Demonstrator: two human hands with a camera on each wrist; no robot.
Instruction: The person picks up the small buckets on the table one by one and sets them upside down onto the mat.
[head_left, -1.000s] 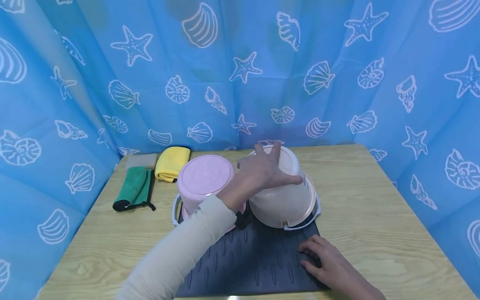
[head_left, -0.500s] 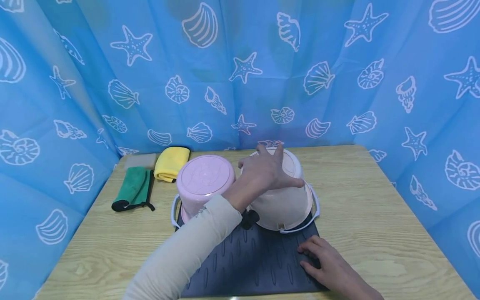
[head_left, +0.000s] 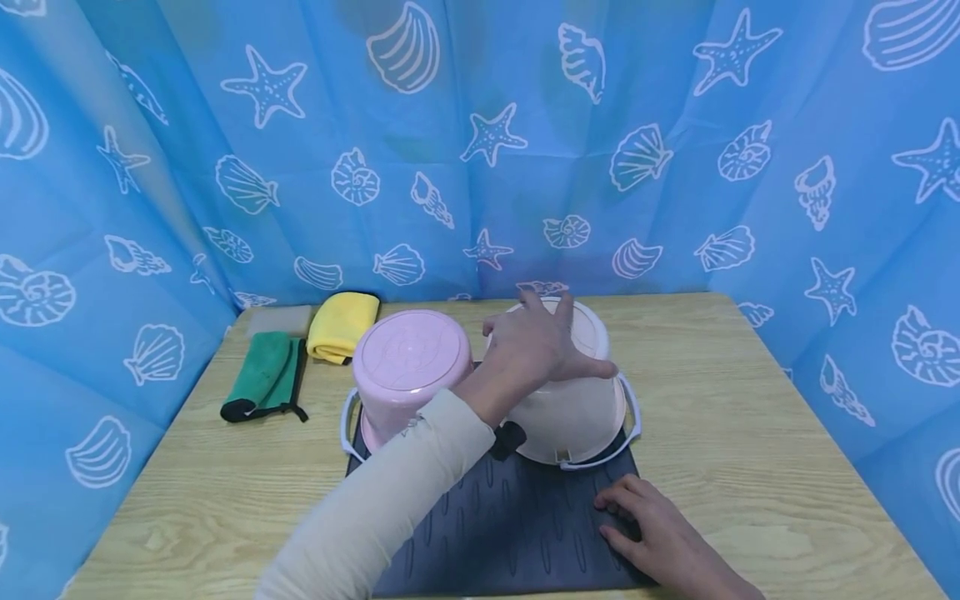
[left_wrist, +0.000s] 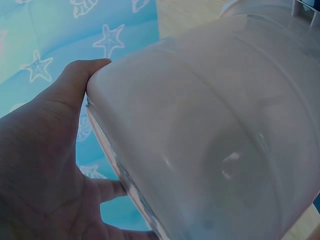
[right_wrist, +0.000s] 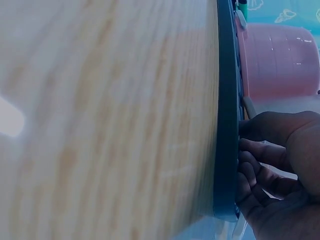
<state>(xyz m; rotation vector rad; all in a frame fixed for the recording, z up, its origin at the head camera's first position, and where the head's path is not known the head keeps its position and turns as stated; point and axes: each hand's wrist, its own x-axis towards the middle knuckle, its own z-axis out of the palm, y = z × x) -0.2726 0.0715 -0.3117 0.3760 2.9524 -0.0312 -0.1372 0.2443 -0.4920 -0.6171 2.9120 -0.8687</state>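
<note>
An upturned cream-white bucket (head_left: 573, 417) stands at the right of the dark ridged mat (head_left: 502, 533), its handle near the rim. My left hand (head_left: 528, 342) spans its base, thumb and fingers gripping the bottom edge; in the left wrist view the hand (left_wrist: 47, 150) holds the bucket's (left_wrist: 200, 130) base edge. An upturned pink bucket (head_left: 411, 358) stands to the left, partly hidden behind my left sleeve. My right hand (head_left: 652, 529) rests at the mat's right edge with loosely curled fingers. In the right wrist view its fingertips touch the mat (right_wrist: 226, 125).
A folded green cloth (head_left: 262, 375), a folded yellow cloth (head_left: 343, 327) and a pale flat block (head_left: 279, 321) lie at the back left of the wooden table (head_left: 750, 400). A blue shell-patterned curtain (head_left: 435, 208) hangs behind and on both sides.
My left hand and the white bucket have shifted slightly to the right and nearer, and the bucket's tilt has lessened. My right hand has stayed in place.
</note>
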